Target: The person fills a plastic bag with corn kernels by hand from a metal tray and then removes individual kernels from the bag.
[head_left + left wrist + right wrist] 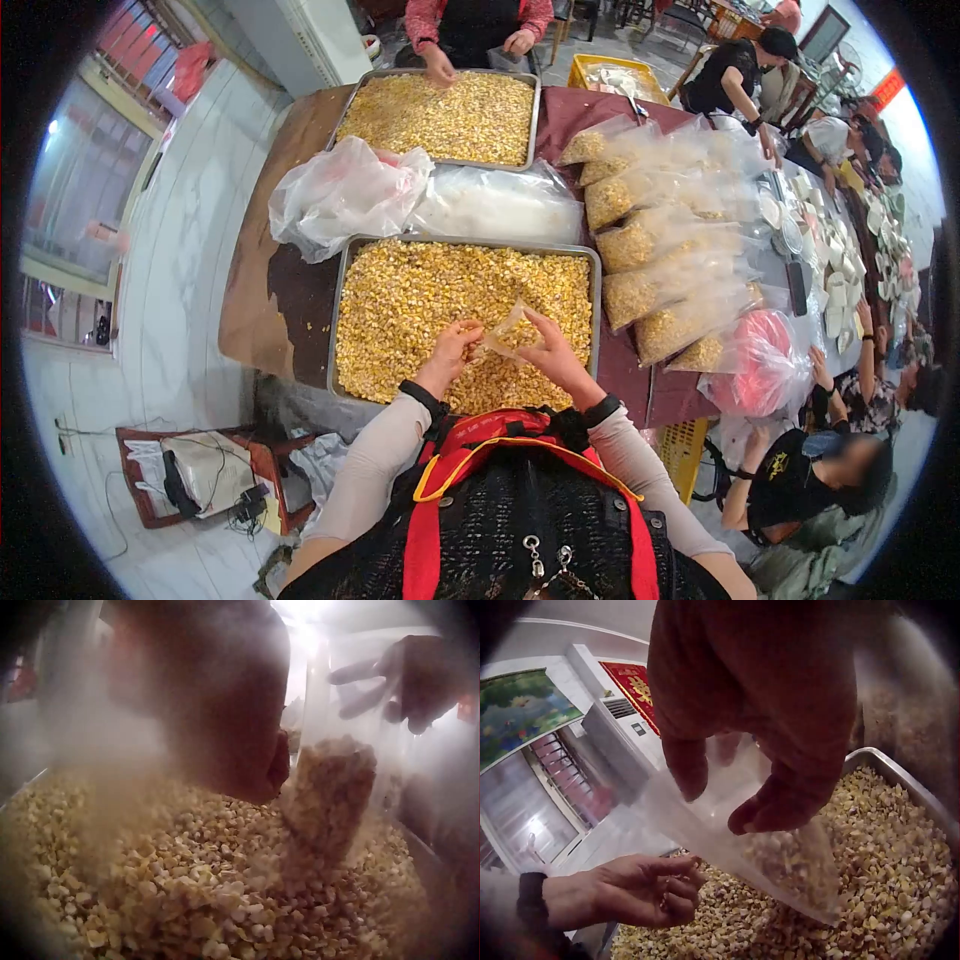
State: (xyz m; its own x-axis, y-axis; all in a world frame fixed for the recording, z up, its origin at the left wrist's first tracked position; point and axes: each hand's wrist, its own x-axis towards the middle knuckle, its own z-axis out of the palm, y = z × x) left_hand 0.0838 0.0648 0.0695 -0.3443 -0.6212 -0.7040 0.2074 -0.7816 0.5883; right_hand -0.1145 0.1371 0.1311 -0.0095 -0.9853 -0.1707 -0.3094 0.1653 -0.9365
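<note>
A clear plastic bag [727, 840], partly filled with yellow corn kernels, is over the near metal tray [597, 300]. My right hand [553, 350] holds this bag by its upper part, thumb and fingers spread apart at the mouth. In the left wrist view the kernels fill the lower part of the bag [334, 795]. My left hand [458, 345] is just left of the bag, low over the corn. Its fingers are curled in, and in the right wrist view small bits of corn show between the fingers [676, 896].
A second tray [535, 120] of corn stands across the table, where another person's hand [438, 66] reaches in. Empty plastic bags [350, 190] lie between the trays. Several filled bags [630, 245] line the right side, with a pink bag [762, 360] near the front. More people sit at right.
</note>
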